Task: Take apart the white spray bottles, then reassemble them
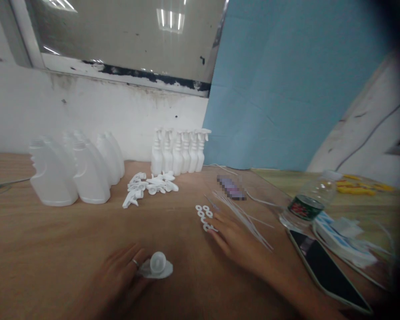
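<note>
A white spray trigger head (158, 263) is gripped in my left hand (125, 266), its round collar facing up, just above the wooden table. My right hand (235, 238) reaches out over the table with its fingers extended, the tips touching or just over a small group of white ring washers (200, 214). Part of that group is hidden under the fingers. Beside the right hand lie several thin clear tubes (242, 213). Further back, a loose pile of white trigger heads (160, 183) rests on the table.
Several white bottles without tops (91, 178) stand at the left. A row of bottles with trigger heads (176, 153) stands by the wall. At the right are a water bottle (305, 204), a phone (330, 269), a power strip (345, 242) and yellow items (356, 189).
</note>
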`<state>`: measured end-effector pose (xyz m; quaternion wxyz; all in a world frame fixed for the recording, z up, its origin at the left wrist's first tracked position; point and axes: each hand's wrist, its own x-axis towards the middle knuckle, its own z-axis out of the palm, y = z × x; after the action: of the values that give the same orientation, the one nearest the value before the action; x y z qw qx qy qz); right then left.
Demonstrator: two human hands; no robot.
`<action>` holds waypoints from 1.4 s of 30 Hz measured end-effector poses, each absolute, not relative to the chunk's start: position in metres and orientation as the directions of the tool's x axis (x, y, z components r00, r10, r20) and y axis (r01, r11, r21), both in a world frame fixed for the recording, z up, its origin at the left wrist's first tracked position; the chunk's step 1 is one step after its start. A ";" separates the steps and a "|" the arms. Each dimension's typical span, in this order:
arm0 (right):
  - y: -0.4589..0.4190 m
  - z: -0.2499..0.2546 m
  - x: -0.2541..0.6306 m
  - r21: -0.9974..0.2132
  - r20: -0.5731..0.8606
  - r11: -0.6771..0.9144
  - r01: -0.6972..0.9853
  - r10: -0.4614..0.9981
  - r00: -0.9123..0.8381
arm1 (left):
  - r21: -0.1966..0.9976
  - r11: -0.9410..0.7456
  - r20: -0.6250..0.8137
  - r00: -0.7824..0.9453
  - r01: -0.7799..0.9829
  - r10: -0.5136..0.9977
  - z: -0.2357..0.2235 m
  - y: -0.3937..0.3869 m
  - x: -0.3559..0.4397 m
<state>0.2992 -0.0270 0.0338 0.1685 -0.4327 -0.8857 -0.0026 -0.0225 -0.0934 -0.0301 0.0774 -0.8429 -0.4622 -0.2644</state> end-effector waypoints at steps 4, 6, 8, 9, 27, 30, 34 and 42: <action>-0.046 -0.003 0.300 -0.201 0.330 0.538 0.819 0.824 -0.460 | 0.117 -0.552 0.501 0.431 0.826 0.750 -0.030 -0.096 -0.018; -0.060 -0.012 0.289 -0.278 0.309 0.552 0.786 0.826 -0.472 | 0.130 -0.554 0.520 0.419 0.822 0.744 -0.031 -0.098 -0.016; -0.073 -0.014 0.278 -0.371 0.276 0.595 0.713 0.804 -0.527 | 0.153 -0.562 0.520 0.417 0.813 0.746 -0.030 -0.100 -0.013; -0.077 -0.013 0.272 -0.408 0.270 0.617 0.673 0.786 -0.557 | 0.166 -0.568 0.515 0.420 0.806 0.747 -0.029 -0.101 -0.012; -0.093 0.012 0.226 -0.354 0.583 0.887 0.297 0.458 -0.671 | 0.263 -0.661 0.515 0.476 0.703 0.712 -0.029 -0.109 0.006; -0.094 0.017 0.228 -0.353 0.499 0.880 0.319 0.465 -0.731 | 0.280 -0.661 0.505 0.478 0.697 0.718 -0.026 -0.110 0.005; -0.094 0.012 0.237 -0.381 0.480 0.846 0.373 0.526 -0.703 | 0.294 -0.633 0.497 0.451 0.717 0.741 -0.032 -0.109 0.003; -0.094 0.004 0.235 -0.456 0.366 0.755 0.472 0.642 -0.673 | 0.318 -0.690 0.382 0.579 0.650 0.721 -0.018 -0.109 0.001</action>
<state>0.2355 -0.0935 0.0041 0.2597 -0.3097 -0.8999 0.1638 0.0012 -0.1089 -0.0182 -0.0718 -0.8856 -0.3868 -0.2469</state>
